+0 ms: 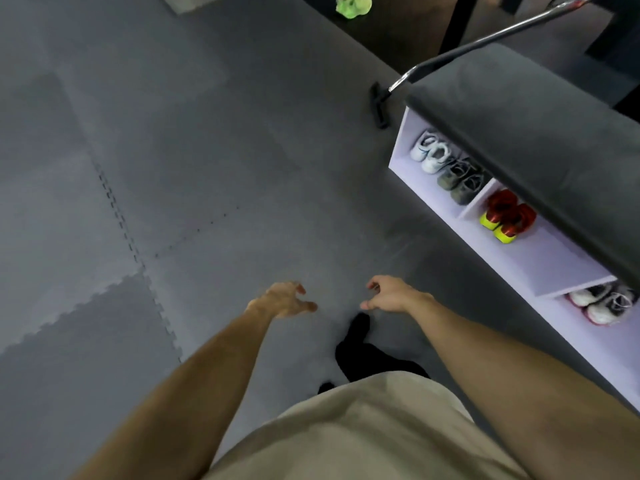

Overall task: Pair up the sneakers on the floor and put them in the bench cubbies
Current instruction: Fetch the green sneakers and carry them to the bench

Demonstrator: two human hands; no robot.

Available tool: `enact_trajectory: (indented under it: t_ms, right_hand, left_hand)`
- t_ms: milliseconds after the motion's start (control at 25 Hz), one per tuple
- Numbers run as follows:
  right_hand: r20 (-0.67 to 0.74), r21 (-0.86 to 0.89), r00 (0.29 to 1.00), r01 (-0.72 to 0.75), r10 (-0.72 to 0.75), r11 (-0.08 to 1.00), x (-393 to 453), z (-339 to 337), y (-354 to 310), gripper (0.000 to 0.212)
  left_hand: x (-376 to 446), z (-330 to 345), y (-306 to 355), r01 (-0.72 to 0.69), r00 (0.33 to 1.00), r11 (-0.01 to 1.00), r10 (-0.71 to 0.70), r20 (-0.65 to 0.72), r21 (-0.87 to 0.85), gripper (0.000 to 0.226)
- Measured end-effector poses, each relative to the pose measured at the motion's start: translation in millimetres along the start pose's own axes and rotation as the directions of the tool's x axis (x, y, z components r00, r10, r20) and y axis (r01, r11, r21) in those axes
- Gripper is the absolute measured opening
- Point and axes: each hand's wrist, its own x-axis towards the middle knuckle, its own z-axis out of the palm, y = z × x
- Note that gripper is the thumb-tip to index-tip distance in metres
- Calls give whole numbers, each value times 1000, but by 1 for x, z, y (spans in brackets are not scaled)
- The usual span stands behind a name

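The white bench (pixel 540 268) with a grey cushion top runs along the right side. Its cubbies hold a white pair of sneakers (pixel 430 153), a grey-green pair (pixel 462 180), a red and yellow pair (pixel 506 216) and a white, grey and pink pair (pixel 604 301). A green pair of sneakers (pixel 353 5) lies on the dark floor far ahead at the top. My left hand (pixel 285 299) and my right hand (pixel 389 293) hang in front of me over the grey mat, fingers loosely curled, holding nothing.
Grey interlocking foam mats (pixel 145 174) cover the floor. A chrome rack leg with a black foot (pixel 378 105) stands by the bench's far end. My black-socked foot (pixel 358 327) is below my hands.
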Motion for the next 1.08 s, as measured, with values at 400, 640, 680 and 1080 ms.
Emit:
enact_trajectory:
  t_ms: [400, 640, 680, 1080]
  right_hand:
    - [-5, -30, 995, 102, -102, 994, 193, -198, -115, 59]
    - [58, -100, 994, 102, -97, 990, 303, -295, -172, 57]
    - [57, -103, 994, 98, -93, 990, 323, -311, -180, 57]
    - [-15, -16, 1000, 23, -23, 1000, 530, -547, -310, 52]
  left_hand:
    - [152, -229, 61, 51, 997, 987, -58, -41, -155, 64]
    - [246, -351, 102, 25, 998, 978, -38, -56, -206, 60]
    - [263, -373, 107, 17, 999, 978, -26, -42, -206, 59]
    - [464, -683, 170, -111, 993, 994, 111, -31, 14, 44]
